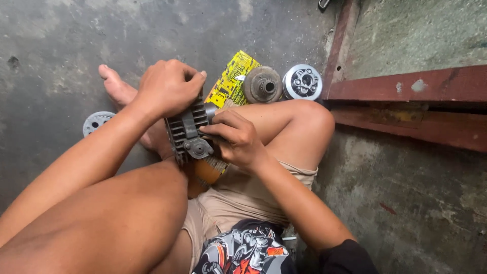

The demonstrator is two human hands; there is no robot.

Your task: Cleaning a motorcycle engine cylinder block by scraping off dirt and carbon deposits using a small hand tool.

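You sit on the floor with a finned engine part (188, 133) between your knees, long axis running away from you, left hand (170, 87) clamped over its far end, right hand (237, 139) gripping its right side.

We see a dark grey ribbed engine part (188, 129) and a yellow, black-printed packet (232, 80). Our shorts (238, 195) are tan; the step (406, 89) is chipped red.
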